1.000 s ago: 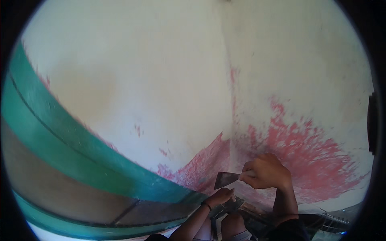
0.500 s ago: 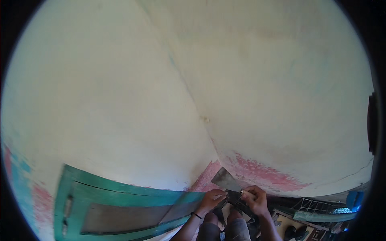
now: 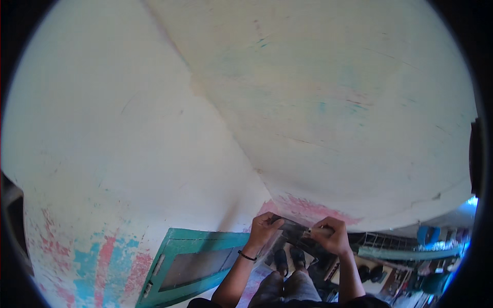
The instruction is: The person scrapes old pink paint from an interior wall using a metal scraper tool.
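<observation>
My right hand (image 3: 331, 237) is closed around the pale handle (image 3: 319, 232) of what looks like a putty knife. A flat dark blade (image 3: 291, 224) spans the space between my hands, tilted slightly down to the right. At its left end, my left hand (image 3: 264, 230), with a dark band at the wrist, pinches the blade between thumb and fingers. A second flat edge seems to lie under it, but shadow hides whether these are two tools. Both hands are in front of the wall corner, just below a patch of worn pink paint (image 3: 316, 208).
Pale walls (image 3: 154, 128) meet at a corner. Below left is a green-framed panel (image 3: 205, 236), with peeling blue and pink paint (image 3: 102, 267) beside it. My shoes (image 3: 287, 256) stand below my hands. At the lower right are a metal rack (image 3: 390, 241), a pale green ledge (image 3: 411, 252) and dark round objects (image 3: 371, 274).
The view has shifted, showing more wall at left and my feet below. My hands have risen and spread slightly. The grey blade that pointed up and left is now nearly level.
</observation>
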{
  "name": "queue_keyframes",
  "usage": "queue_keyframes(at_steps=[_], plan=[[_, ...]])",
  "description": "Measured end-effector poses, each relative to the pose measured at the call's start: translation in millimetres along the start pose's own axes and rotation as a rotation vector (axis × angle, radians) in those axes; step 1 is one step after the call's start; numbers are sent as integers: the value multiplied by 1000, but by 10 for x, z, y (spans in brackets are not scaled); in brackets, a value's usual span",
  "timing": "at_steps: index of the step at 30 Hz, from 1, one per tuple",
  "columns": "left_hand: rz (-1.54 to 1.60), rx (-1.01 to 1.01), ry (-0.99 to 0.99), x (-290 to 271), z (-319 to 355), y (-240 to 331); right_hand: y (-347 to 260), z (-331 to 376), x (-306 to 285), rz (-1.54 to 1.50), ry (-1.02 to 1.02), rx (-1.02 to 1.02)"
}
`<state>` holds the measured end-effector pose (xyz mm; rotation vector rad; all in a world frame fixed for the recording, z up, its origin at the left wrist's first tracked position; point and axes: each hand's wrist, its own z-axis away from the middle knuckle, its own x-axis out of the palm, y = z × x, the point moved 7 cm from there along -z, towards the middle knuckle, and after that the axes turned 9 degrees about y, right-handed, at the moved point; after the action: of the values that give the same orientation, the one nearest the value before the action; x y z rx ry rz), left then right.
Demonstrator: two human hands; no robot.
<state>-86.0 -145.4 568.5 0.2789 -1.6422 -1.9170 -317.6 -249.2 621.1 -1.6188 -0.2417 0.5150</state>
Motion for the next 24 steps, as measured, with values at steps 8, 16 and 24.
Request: queue_keyframes(at_steps=[8,16,24], plan=[[-605,146,-421,492,555,361,-169,394,-142,-505,280,249],[-635,394,-523,967,1074,416,-378,643,52,-290,295,216],[-668,557,-489,1040,1081,843,-1022,386,-394,-20,372,-223]])
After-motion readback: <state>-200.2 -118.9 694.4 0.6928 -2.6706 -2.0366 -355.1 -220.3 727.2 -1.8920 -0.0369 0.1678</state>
